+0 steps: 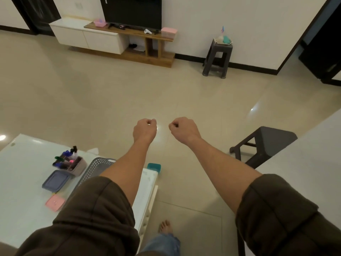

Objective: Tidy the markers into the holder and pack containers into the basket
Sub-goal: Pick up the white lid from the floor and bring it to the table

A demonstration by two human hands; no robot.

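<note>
Closest in: rolled brown sleeves [96,209] and a bare foot [166,226], below and to the right of the basket. Then the white counter [24,182], carrying most of the task's things.

Pink container [55,203] lying flat, nearer than the basket [97,168] and to its left. Blue-grey lidded container [55,181] just left of the basket, close against the holder. Holder [78,166] right at the basket's left side, with markers [63,159] bunched in it and poking out past its far end; hard to tell if all inside. Basket itself half hidden under the left forearm, contents not visible. Teal container [154,167] right of the basket, past the counter's corner; unclear whether on the floor or a ledge.

Beyond the basket, out over bare floor: left grip [144,129] and right grip [183,129], side by side and apart, each curled into a fist, nothing plainly held.

Farther off, right of the basket, a dark stool [263,143]; farthest, a TV stand [129,32] by the wall.

Judged as a pause between steps, not a grasp under way: markers largely housed, containers outside the basket, packing not done. Called for next, probably: lowering both grips to the counter, uncurling them, taking the blue-grey container by its sides and lifting it over the basket's rim, then the pink and teal ones.
</note>
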